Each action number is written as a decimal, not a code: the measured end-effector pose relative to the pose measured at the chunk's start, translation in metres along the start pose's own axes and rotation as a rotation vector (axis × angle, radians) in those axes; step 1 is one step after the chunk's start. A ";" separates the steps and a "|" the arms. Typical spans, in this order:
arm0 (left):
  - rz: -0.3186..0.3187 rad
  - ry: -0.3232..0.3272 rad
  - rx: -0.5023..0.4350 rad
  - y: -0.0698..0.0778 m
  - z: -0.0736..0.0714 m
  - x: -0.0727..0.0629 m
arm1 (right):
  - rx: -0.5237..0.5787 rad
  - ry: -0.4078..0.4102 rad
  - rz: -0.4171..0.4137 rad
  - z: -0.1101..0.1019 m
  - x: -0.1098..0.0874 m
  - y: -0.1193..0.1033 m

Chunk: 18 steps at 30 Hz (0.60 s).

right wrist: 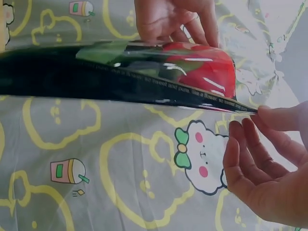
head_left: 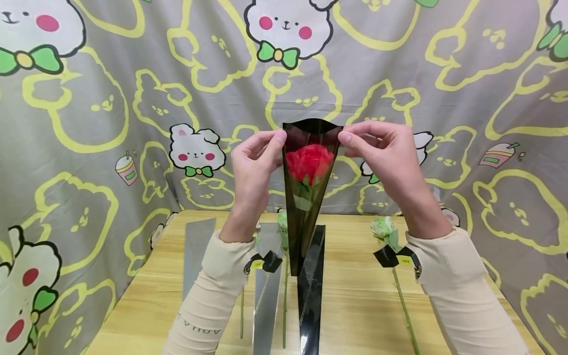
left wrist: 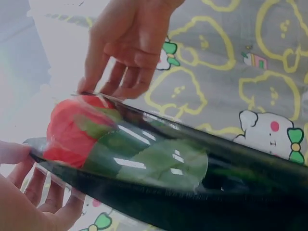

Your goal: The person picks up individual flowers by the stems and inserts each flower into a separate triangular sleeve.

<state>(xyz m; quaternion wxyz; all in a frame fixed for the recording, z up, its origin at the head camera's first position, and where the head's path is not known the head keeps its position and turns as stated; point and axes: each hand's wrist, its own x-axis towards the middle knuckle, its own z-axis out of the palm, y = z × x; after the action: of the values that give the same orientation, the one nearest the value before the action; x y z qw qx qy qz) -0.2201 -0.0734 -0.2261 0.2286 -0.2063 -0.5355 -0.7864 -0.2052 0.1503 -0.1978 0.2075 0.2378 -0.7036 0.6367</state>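
Observation:
A red rose [head_left: 310, 161] with green leaves sits inside a tapering flower sleeve [head_left: 291, 217], black with a clear front, held upright above the table. My left hand [head_left: 254, 170] pinches the sleeve's upper left corner between thumb and fingers. At the upper right corner, my right hand [head_left: 390, 153] does the same. The mouth between them bows apart, and the narrow end points down. In the left wrist view the rose [left wrist: 72, 127] lies near the mouth behind the shiny film. Small lettering runs along the sleeve's edge [right wrist: 168, 84] in the right wrist view.
On the wooden table [head_left: 350, 296] lie another black sleeve [head_left: 310, 296], a grey sleeve [head_left: 266, 305] and a further grey one [head_left: 197, 246] at left. A pale green flower [head_left: 383, 229] lies at right, and other green stems [head_left: 285, 296] left of centre. Patterned cloth [head_left: 377, 59] surrounds the table.

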 end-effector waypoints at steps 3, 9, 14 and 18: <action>-0.008 0.009 -0.022 0.000 -0.003 0.001 | 0.077 -0.009 -0.026 0.005 0.001 -0.001; -0.054 -0.008 -0.055 -0.004 -0.011 -0.003 | 0.132 -0.024 -0.048 0.014 0.001 -0.004; -0.148 -0.108 -0.048 -0.027 -0.022 -0.021 | 0.122 -0.012 -0.037 0.014 0.003 -0.007; -0.276 -0.245 0.056 -0.059 -0.029 -0.053 | 0.130 0.000 -0.018 0.009 0.004 -0.007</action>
<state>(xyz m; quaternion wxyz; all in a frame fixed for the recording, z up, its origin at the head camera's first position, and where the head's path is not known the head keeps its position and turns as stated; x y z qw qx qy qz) -0.2136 -0.0738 -0.3106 0.0573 -0.2188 -0.6043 -0.7640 -0.2041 0.1402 -0.1911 0.1973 0.2573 -0.6586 0.6791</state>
